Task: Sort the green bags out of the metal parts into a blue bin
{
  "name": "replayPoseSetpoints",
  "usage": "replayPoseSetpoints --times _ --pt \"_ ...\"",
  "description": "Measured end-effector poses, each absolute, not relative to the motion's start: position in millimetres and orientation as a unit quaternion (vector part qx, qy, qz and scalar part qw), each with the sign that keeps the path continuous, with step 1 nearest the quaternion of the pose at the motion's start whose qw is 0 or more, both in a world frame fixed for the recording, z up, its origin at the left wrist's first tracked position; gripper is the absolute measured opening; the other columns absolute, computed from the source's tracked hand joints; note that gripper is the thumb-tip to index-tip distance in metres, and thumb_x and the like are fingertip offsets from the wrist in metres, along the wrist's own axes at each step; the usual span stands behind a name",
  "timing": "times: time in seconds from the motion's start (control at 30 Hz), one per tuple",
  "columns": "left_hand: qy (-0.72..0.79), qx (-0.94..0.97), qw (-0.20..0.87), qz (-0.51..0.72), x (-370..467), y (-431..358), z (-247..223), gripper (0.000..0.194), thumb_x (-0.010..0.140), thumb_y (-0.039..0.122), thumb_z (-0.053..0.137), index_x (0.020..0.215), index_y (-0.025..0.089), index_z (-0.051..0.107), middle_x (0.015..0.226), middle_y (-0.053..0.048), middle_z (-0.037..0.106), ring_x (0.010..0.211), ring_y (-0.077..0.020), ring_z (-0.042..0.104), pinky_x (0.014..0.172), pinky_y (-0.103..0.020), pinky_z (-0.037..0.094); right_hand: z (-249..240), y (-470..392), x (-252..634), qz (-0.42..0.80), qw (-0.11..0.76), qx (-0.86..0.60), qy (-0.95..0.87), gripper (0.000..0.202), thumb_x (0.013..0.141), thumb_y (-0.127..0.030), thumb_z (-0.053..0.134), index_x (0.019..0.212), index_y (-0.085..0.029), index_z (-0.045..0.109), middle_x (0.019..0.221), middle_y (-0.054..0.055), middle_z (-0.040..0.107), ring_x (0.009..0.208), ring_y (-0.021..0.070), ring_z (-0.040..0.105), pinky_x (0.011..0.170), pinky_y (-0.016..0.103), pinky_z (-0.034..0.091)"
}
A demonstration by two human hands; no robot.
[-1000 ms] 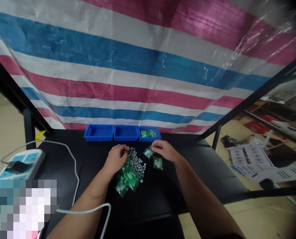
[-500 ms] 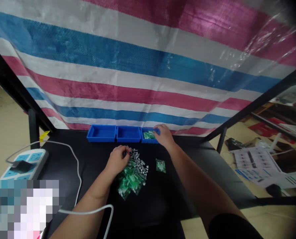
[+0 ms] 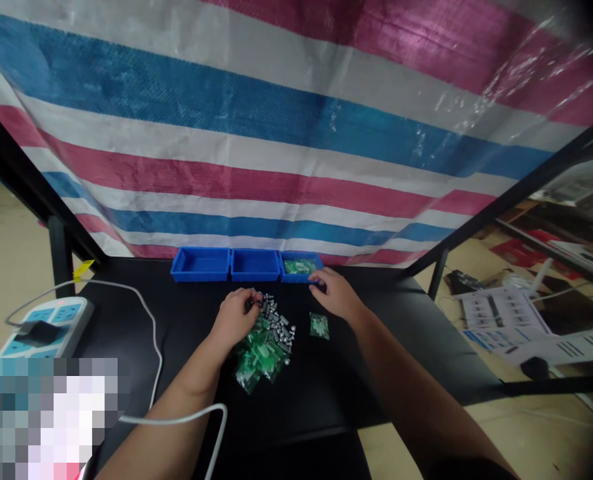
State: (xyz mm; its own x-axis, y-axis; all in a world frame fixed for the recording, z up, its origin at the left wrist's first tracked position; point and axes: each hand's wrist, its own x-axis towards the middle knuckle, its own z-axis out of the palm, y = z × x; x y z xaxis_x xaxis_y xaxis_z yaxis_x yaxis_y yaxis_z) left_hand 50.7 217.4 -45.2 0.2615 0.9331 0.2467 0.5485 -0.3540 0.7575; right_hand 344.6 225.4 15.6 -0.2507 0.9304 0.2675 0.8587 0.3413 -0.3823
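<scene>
My left hand has its fingers curled together at the upper left edge of a pile of small metal parts; what they hold, if anything, is too small to name. Green-and-clear packets lie heaped just below that hand. My right hand hovers by the front right corner of the right blue bin, thumb and fingers apart, nothing visible between them. Inside this bin are green packets. One single packet rests on the black table below my right hand.
Two more blue bins, the middle one and the left one, stand in the same row before a striped sheet. A power strip with a white cable occupies the table's left side.
My right hand has moved out of the right bin, towards me and slightly right, and its fingers have opened. My left hand remains beside the metal parts. The view has shifted slightly.
</scene>
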Motion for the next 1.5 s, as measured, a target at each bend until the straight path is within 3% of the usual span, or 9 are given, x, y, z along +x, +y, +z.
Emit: replayPoseSetpoints --times 0.07,0.2,0.5,0.7,0.87,1.03,1.27,1.37,1.5 --pt "0.497 0.746 0.274 0.349 50.9 217.3 -45.9 0.017 0.083 0.019 0.057 0.096 0.023 0.068 0.1 -0.005 0.071 0.097 -0.024 0.064 0.089 -0.037 0.048 15.3 205.1 354.9 0.162 0.17 -0.564 -0.791 0.028 0.083 -0.023 0.067 0.11 -0.021 0.067 0.106 0.007 0.065 0.086 0.0193 0.063 0.076 0.031 0.051" --pt "0.495 0.748 0.271 0.35 51.9 217.2 -48.2 0.018 0.083 0.02 0.058 0.097 0.023 0.069 0.099 -0.004 0.07 0.097 -0.0237 0.064 0.09 -0.037 0.048 1.4 179.1 368.1 0.256 0.084 -0.546 -0.793 0.054 0.073 -0.022 0.074 0.125 -0.02 0.062 0.115 0.009 0.065 0.088 0.0192 0.064 0.078 0.03 0.05" --pt "0.495 0.75 0.265 0.349 50.7 219.0 -50.2 0.019 0.083 0.021 0.057 0.098 0.022 0.069 0.1 -0.005 0.07 0.096 -0.0239 0.064 0.089 -0.037 0.048 -7.7 192.1 378.4 0.311 0.107 -0.606 -0.724 0.037 0.067 -0.019 0.076 0.104 -0.016 0.07 0.092 0.004 0.068 0.071 0.0148 0.059 0.066 0.026 0.045" --pt "0.5 0.747 0.271 0.344 50.0 219.1 -48.8 0.018 0.083 0.021 0.057 0.097 0.023 0.069 0.099 -0.005 0.07 0.095 -0.0238 0.064 0.084 -0.036 0.048 11.9 213.6 376.9 0.305 0.164 -0.57 -0.745 0.019 0.076 -0.021 0.066 0.093 -0.017 0.072 0.079 0.002 0.067 0.074 0.0156 0.06 0.069 0.026 0.046" --pt "0.5 0.743 0.274 0.349 50.0 219.6 -49.8 0.017 0.083 0.019 0.058 0.096 0.023 0.069 0.099 -0.005 0.07 0.093 -0.0229 0.064 0.08 -0.034 0.048 30.0 242.5 377.4 0.335 0.179 -0.538 -0.753 0.021 0.079 -0.031 0.066 0.094 -0.018 0.071 0.078 0.002 0.066 0.07 0.0158 0.061 0.066 0.027 0.046" --pt "0.501 0.74 0.276 0.353 50.1 218.9 -49.0 0.017 0.083 0.018 0.058 0.096 0.023 0.068 0.099 -0.005 0.07 0.094 -0.0227 0.064 0.08 -0.033 0.048 54.9 293.9 374.7 0.259 0.216 -0.546 -0.767 0.019 0.082 -0.028 0.064 0.098 -0.017 0.069 0.079 0.002 0.065 0.068 0.015 0.06 0.066 0.027 0.047" --pt "0.508 0.739 0.276 0.345 49.5 217.7 -43.8 0.016 0.084 0.018 0.059 0.097 0.023 0.069 0.099 -0.005 0.07 0.095 -0.0225 0.064 0.082 -0.034 0.048 43.4 344.7 337.9 0.128 0.123 -0.547 -0.818 0.024 0.083 -0.011 0.065 0.107 -0.015 0.069 0.102 0.01 0.069 0.09 0.0199 0.065 0.086 0.032 0.051" --pt "0.515 0.732 0.279 0.347 48.7 217.5 -42.0 0.017 0.084 0.018 0.059 0.096 0.023 0.069 0.099 -0.005 0.07 0.095 -0.0227 0.064 0.082 -0.034 0.048 33.2 337.0 323.1 0.031 0.14 -0.531 -0.835 0.03 0.084 -0.013 0.065 0.115 -0.016 0.067 0.114 0.012 0.065 0.104 0.0224 0.062 0.096 0.034 0.048" --pt "0.511 0.731 0.278 0.356 48.9 216.4 -40.8 0.016 0.084 0.018 0.059 0.096 0.024 0.069 0.1 -0.005 0.07 0.097 -0.0237 0.064 0.086 -0.036 0.048 17.6 310.7 309.5 0.003 0.173 -0.553 -0.815 0.022 0.093 -0.018 0.054 0.111 -0.016 0.068 0.112 0.012 0.066 0.105 0.0229 0.062 0.097 0.035 0.048"
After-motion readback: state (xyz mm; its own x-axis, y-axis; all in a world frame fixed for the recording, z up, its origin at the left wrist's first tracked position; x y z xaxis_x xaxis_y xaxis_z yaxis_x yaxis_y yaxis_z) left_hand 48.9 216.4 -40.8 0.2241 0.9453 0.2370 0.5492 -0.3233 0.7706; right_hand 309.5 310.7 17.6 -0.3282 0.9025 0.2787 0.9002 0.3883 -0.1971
